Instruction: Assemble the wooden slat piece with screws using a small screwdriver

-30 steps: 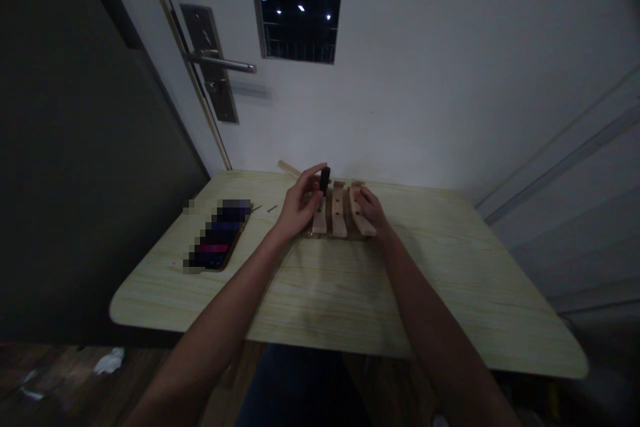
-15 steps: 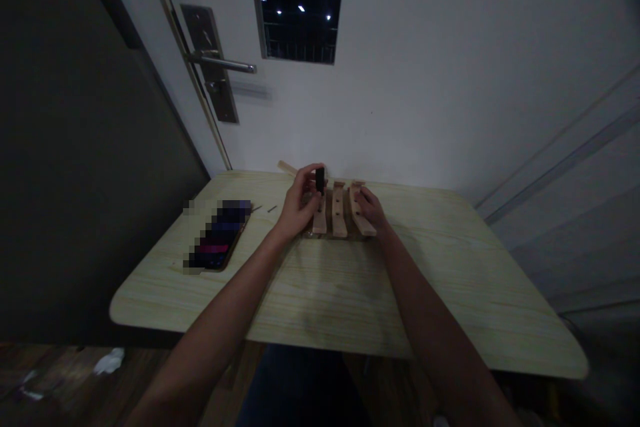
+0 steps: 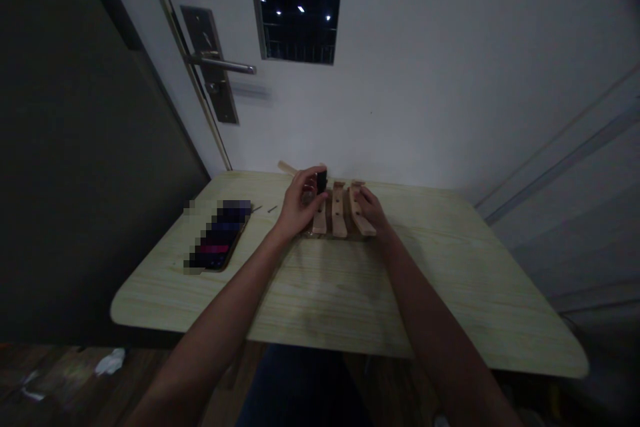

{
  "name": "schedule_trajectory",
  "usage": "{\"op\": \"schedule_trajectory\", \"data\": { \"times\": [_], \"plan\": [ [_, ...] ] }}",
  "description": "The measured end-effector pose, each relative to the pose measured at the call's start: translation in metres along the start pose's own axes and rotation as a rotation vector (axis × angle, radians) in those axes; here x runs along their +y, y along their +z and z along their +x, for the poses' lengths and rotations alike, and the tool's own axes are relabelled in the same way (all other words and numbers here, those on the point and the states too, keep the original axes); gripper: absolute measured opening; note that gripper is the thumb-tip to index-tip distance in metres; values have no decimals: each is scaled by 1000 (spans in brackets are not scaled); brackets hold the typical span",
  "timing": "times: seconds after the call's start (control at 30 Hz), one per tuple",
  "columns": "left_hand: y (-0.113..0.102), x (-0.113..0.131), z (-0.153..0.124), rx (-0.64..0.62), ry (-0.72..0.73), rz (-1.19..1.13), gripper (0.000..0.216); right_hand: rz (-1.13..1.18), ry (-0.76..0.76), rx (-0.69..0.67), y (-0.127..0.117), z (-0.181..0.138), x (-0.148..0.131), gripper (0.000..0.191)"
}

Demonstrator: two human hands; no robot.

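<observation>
My left hand [image 3: 295, 208] is closed around a small black block-like piece [image 3: 322, 180], pinched between thumb and fingers above the left wooden hook [image 3: 319, 223]. The exact kind of the black piece cannot be made out. Beside it stand a middle wooden hook [image 3: 339, 213] and a right wooden hook [image 3: 363, 223], each curved, with dark holes. All three lie side by side across a brown board [image 3: 327, 237], mostly covered. My right hand [image 3: 374, 212] grips the right hook from its outer side, thumb on top.
On the left of the table [image 3: 325, 307] lies a phone [image 3: 220, 237], partly pixelated. Two small screws [image 3: 272, 209] rest near it. A pale wooden strip [image 3: 287, 167] sticks out behind my left hand. The white door [image 3: 425, 80] rises at the table's far edge.
The black piece in my left hand has tilted and shifted slightly right. My left fingers have moved a little with it; my right hand stays on the right hook.
</observation>
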State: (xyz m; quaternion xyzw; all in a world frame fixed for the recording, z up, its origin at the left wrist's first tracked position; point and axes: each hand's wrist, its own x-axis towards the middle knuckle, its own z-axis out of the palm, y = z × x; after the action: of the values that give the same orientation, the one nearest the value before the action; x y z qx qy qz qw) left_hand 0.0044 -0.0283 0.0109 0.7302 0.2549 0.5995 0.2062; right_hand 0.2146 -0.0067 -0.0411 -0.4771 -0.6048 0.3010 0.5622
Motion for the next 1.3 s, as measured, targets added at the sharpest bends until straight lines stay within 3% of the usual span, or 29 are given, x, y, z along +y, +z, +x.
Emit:
{"op": "schedule_trajectory", "data": {
  "times": [0.17, 0.33, 0.47, 0.7, 1.0, 1.3],
  "plan": [
    [-1, 3, -1, -12, -21, -38, 47, 3, -5, 4, 0, 0, -2, 38],
    [0, 3, -2, -66, -55, -140, 59, 5, -9, 11, 1, -1, -6, 38],
    [0, 4, -2, -96, -25, -140, 48, 4, -6, 18, 1, -1, -6, 38],
    [1, 4, -1, -11, 11, 35, 47, -5, 0, 20, 2, -1, -6, 40],
    [1, 5, -3, -64, -51, -109, 50, 2, -7, 24, 1, -1, -5, 41],
    [3, 5, 0, -6, 3, 4, 51, -1, -3, 30, 2, -2, -7, 37]
  ]
}}
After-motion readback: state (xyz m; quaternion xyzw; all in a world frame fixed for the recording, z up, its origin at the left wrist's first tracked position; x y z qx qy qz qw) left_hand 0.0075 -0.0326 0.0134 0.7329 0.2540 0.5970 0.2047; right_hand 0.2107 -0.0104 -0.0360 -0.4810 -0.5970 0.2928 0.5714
